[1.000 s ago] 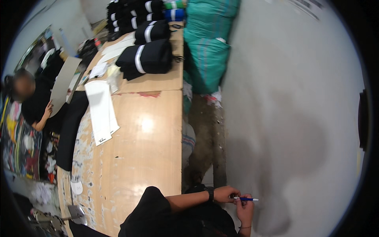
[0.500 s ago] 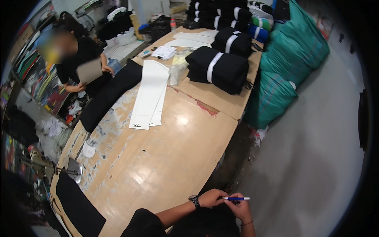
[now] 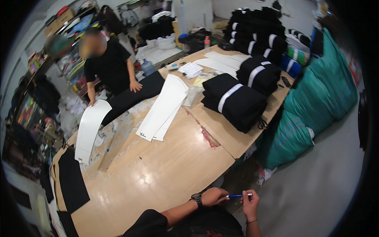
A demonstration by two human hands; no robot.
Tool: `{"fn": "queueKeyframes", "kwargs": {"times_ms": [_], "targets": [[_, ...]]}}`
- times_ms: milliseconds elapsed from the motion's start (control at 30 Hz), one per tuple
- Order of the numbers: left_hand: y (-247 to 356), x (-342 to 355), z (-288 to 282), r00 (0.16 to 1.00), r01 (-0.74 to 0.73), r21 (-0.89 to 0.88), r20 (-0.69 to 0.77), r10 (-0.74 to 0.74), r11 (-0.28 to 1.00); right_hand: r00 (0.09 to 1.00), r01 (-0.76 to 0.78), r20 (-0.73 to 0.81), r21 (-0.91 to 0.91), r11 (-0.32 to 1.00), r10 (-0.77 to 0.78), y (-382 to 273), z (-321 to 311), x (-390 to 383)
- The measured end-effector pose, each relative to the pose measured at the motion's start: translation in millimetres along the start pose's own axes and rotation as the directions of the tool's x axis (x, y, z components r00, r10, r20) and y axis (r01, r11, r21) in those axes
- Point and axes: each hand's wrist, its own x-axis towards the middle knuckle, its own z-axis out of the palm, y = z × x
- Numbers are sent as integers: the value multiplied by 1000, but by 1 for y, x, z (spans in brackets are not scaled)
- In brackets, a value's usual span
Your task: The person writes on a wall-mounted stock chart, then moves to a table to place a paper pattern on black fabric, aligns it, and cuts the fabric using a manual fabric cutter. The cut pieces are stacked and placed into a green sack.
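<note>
Low in the view, beyond the table's near edge, my left hand pinches the white left end of a blue pen, with a dark watch on that wrist. My right hand grips the pen's other end, fingers curled. The wooden table has a torn red patch. On it lie long white paper patterns, cut black fabric, folded black fabric bundles tied with white bands and black scissors at the right edge.
A co-worker stands across the table, one hand on a black fabric strip, the other holding a white pattern piece. Large green sacks line the right side beside a grey floor. Cluttered shelves, a water jug and more bundles stand behind.
The view has swung left, shifting the table rightward. The co-worker has lowered a pattern piece to the table. My hands on the pen have drawn a little apart, showing more blue barrel.
</note>
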Motion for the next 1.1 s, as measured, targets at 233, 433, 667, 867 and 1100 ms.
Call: {"fn": "queueKeyframes", "kwargs": {"times_ms": [233, 433, 667, 867, 1100], "targets": [[0, 14, -19, 984, 98, -137, -133, -116, 986, 980, 96, 189, -215, 972, -55, -23, 13, 76], [-30, 7, -58, 964, 123, -134, -218, -150, 983, 960, 140, 279, -379, 915, -31, -34, 45, 101], [-75, -24, -82, 835, 231, -135, -481, -267, 964, 856, 72, 505, -333, 940, 113, -31, 101, 130], [-100, -93, -22, 268, 788, -119, -817, -511, 603, 681, 378, 730, -287, 880, -55, -41, 106, 153], [-125, -181, 43, -345, 897, -438, -784, -517, 65, 706, 173, 708, -217, 961, 32, -17, 133, 221]]}}
